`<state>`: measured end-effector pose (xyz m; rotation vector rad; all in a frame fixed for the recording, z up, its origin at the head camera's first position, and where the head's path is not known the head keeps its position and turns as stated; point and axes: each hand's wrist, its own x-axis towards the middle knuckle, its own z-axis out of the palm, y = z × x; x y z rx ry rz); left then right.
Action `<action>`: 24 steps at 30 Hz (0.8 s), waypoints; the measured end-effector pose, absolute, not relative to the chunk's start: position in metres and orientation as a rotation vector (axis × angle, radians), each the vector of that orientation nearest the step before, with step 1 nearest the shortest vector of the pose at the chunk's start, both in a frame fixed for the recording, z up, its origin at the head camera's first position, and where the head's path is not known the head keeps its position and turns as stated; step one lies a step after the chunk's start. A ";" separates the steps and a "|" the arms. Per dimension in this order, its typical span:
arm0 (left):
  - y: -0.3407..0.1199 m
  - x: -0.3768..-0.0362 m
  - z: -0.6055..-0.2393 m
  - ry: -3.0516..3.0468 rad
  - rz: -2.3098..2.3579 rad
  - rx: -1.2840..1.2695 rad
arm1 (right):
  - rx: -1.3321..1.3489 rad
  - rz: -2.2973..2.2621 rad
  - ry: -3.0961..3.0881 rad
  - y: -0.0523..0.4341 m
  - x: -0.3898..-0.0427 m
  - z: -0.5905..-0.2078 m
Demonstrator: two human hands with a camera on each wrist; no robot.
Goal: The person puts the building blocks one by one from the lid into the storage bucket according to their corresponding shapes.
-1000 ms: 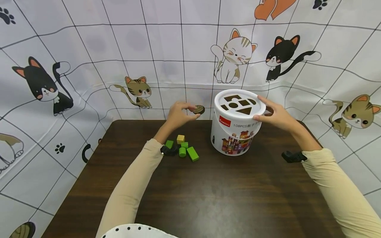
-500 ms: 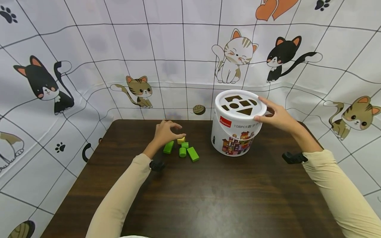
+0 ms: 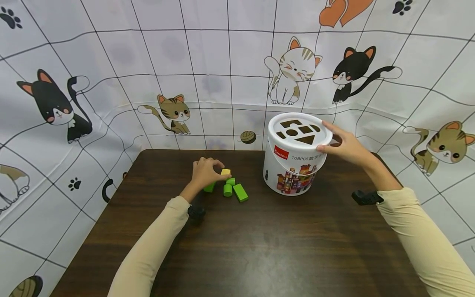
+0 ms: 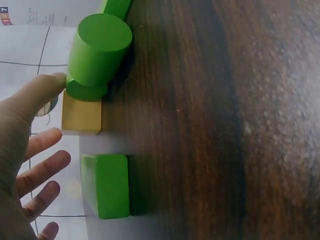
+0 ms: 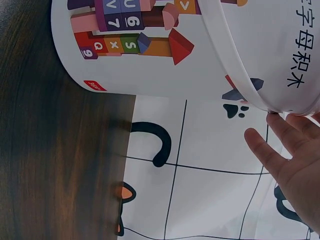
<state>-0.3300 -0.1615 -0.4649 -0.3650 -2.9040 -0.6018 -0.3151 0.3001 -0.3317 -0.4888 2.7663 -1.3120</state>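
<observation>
Left hand: fingers apart, beside yellow block (green blocks near), left of bucket.
Right hand: fingers spread, touching the bucket's lid.

The bucket is white with coloured print and stands upright on the counter, its lid, pierced with several shapes, being on. To its left, the yellow cube, the small green block and the green cylinder are close together; the long green block lies beside them, and the other green block is a little apart.
</observation>
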 end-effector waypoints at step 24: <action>-0.159 -0.336 -0.472 -2.862 -0.792 -0.351 | -0.495 -1.326 2.758 0.300 -0.315 -0.331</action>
